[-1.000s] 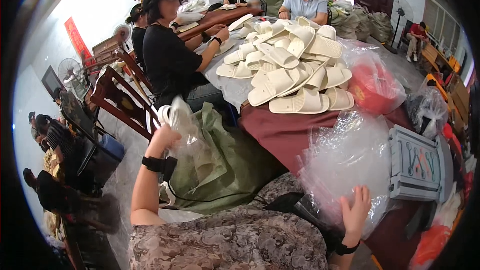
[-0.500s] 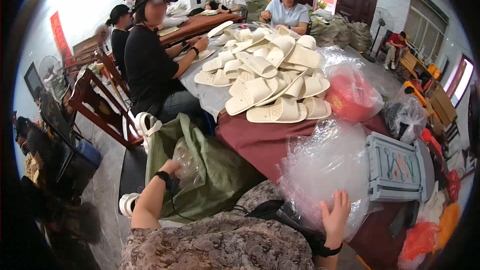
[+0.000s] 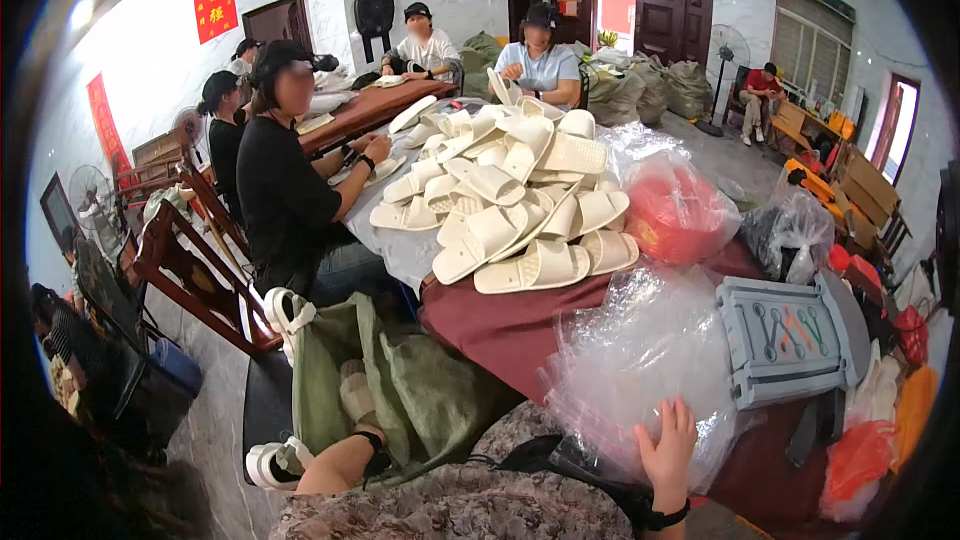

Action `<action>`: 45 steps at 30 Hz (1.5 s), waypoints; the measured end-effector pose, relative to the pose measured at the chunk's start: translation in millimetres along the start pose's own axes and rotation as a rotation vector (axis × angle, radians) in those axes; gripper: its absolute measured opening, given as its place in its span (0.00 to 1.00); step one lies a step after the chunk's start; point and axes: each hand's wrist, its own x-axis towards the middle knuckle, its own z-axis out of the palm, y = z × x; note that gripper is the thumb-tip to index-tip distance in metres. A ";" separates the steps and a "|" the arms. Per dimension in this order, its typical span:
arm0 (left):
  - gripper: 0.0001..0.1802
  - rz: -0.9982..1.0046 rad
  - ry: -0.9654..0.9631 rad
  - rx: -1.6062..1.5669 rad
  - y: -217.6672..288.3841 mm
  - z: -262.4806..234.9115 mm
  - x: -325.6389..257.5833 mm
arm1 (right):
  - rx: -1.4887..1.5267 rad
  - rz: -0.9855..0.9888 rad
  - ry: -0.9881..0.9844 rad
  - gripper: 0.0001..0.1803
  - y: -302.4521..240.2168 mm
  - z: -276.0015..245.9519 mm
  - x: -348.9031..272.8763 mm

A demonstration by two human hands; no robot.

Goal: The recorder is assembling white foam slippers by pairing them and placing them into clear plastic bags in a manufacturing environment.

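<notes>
My left hand (image 3: pixel 355 392) reaches down into the folds of an olive-green sack (image 3: pixel 420 390) by my knee; a black band sits on its wrist, and the fingers are buried in the cloth. My right hand (image 3: pixel 668 440) lies flat with fingers spread on a heap of clear plastic bags (image 3: pixel 640 350) on the dark red tablecloth (image 3: pixel 500 325). A pile of cream slippers (image 3: pixel 510 200) covers the table beyond. Two white slippers (image 3: pixel 285 308) lie on the floor beside the sack.
A grey plastic crate (image 3: pixel 785 340) and a red bundle in clear plastic (image 3: pixel 675 210) stand at the right. A person in black (image 3: pixel 285 180) sits at the table's left by a wooden chair (image 3: pixel 190 260). More people sit at the far end.
My left hand has come down from a raised position, where it held something clear, into the green sack. The right hand has stayed on the plastic bags.
</notes>
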 end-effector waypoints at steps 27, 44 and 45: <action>0.44 0.623 0.655 -1.365 193.6 -369.1 -26.3 | 0.011 -0.003 -0.004 0.35 5.5 1.1 -4.4; 0.25 1.243 0.199 -1.867 179.5 -409.6 -168.4 | 0.000 -0.021 0.042 0.34 -1.0 1.2 -6.4; 0.25 1.307 0.173 -1.898 183.9 -410.0 -191.3 | 0.006 -0.024 0.052 0.34 2.4 1.5 -7.5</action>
